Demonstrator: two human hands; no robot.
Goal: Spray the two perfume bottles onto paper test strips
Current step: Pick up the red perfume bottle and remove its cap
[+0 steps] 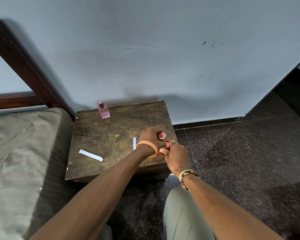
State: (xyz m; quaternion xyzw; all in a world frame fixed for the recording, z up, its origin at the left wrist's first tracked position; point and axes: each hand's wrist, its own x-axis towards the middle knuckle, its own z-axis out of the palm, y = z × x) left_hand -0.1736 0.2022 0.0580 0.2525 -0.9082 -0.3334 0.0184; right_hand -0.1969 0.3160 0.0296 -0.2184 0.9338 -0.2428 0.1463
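On a small worn wooden table [111, 135] a pink perfume bottle [103, 110] stands upright near the back left, capped. One white paper strip [91, 155] lies flat at the front left. A second strip [134, 143] lies near the middle right, partly hidden by my left wrist. Both hands meet over the table's right front corner around a red perfume bottle [163, 151]. My left hand [150, 138] grips its round red, silver-rimmed cap end [162, 135]. My right hand [177, 158] holds the red body from below. Whether the cap is off I cannot tell.
A grey-blue wall rises right behind the table. A bed with a grey-green sheet [16, 153] and a dark wooden frame [24, 66] stands on the left. Dark speckled stone floor [241, 153] lies to the right, and my knee [184, 213] is in front of the table.
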